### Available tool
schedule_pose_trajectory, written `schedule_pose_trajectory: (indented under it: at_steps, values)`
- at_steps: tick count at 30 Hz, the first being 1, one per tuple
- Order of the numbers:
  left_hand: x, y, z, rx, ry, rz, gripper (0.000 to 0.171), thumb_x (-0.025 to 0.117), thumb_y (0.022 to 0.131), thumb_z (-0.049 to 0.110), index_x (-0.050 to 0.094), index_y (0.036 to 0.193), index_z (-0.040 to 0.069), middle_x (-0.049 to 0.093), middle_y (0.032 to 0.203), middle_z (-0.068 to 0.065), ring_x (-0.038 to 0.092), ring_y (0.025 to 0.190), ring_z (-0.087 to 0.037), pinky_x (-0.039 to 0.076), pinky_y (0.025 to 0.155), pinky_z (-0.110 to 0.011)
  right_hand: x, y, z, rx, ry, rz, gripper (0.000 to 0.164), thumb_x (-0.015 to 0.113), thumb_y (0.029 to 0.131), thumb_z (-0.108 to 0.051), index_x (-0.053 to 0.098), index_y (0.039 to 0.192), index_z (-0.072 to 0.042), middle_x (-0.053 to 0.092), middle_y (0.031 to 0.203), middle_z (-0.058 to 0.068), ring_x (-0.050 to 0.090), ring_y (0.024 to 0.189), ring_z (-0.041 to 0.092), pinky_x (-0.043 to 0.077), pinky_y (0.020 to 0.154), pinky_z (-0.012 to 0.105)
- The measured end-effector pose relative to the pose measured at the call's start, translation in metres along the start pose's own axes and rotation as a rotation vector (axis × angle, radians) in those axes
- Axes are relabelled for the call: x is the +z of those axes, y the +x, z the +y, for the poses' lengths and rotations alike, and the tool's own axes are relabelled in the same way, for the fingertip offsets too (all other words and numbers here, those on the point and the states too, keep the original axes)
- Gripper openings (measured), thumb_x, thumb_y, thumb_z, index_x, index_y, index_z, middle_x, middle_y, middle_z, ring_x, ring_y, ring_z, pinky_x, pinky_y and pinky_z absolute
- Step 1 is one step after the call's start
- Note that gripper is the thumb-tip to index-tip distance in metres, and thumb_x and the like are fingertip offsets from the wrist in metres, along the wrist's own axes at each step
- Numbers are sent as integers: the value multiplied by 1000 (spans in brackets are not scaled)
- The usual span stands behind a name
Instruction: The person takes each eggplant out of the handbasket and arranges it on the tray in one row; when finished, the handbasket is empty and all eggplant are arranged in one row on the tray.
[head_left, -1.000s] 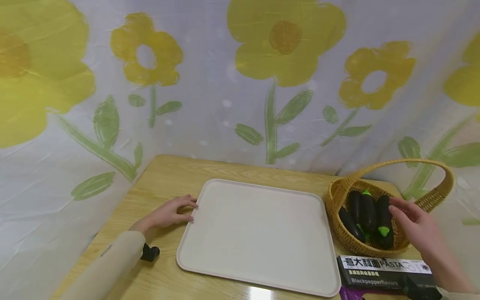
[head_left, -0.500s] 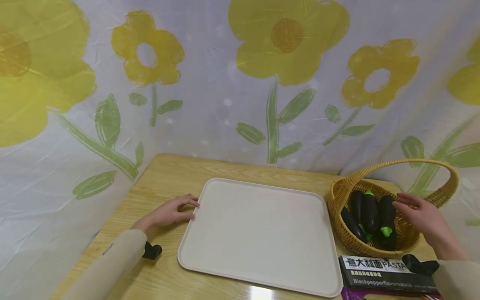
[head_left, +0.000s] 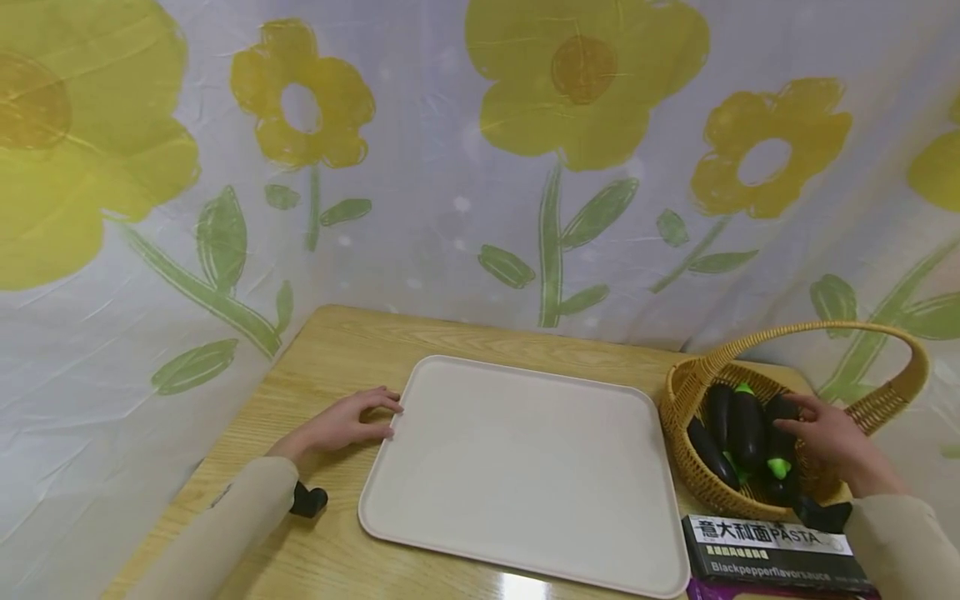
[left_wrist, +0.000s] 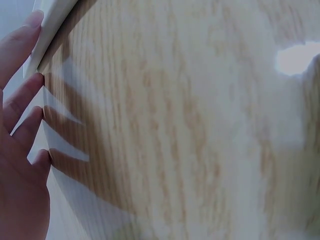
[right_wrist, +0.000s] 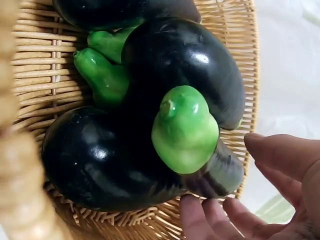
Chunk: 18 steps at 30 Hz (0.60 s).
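In the head view, my right hand point(head_left: 832, 433) reaches into a wicker basket point(head_left: 708, 492) holding several dark eggplants. Its fingertips are at the rightmost upper eggplant point(head_left: 778, 429), which has a green cap. Seen from the right wrist, that eggplant's green cap point(right_wrist: 185, 132) faces the camera; my thumb point(right_wrist: 280, 150) is spread from the other fingers, around the eggplant's dark body, and the fingertips appear to touch its lower side. My left hand point(head_left: 345, 425) rests at the left rim of a cream tray point(head_left: 517, 475), fingers loosely bent, fingertips touching the edge.
A black and white pasta box point(head_left: 772, 554) lies in front of the basket, with a purple package point(head_left: 708, 590) partly under it. The basket's tall arched handle point(head_left: 817, 327) rises over the eggplants. A flowered curtain point(head_left: 420, 208) hangs behind the wooden table point(head_left: 352, 342).
My right hand drew slightly right off the eggplant, then moved back left to it, lower into the basket. The whole scene shifted slightly right in view. My left hand stayed at the tray's rim.
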<state>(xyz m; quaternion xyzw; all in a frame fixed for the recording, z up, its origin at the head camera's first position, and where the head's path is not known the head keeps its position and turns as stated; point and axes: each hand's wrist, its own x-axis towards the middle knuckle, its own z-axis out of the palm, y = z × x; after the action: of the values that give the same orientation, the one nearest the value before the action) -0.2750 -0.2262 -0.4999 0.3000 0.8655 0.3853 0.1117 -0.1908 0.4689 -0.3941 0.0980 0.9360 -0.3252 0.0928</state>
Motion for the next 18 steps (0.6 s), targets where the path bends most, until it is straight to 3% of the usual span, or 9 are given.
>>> schedule_pose_trajectory:
  at_steps: [6, 12, 18]
  values:
    - [0, -1, 3, -7, 4, -9, 38, 70, 92, 29, 63, 126, 13, 49, 144, -17, 23, 143, -43, 21, 113, -62, 3, 2, 4, 25, 116, -29, 60, 51, 100, -14, 19, 143, 14, 27, 126, 47, 49, 53, 16, 49, 52, 34]
    - [1, 0, 3, -4, 19, -7, 39, 71, 92, 28, 63, 125, 11, 49, 143, -17, 25, 143, -43, 22, 113, -61, 3, 2, 7, 15, 112, -17, 59, 54, 98, -11, 23, 141, 15, 35, 106, 33, 51, 56, 16, 51, 52, 32]
    - [1, -2, 5, -8, 28, -4, 38, 70, 92, 27, 63, 125, 10, 50, 143, -18, 25, 142, -44, 22, 113, -61, 4, 3, 8, 35, 148, -46, 59, 50, 99, -9, 20, 146, 12, 26, 129, 48, 46, 50, 12, 49, 50, 31]
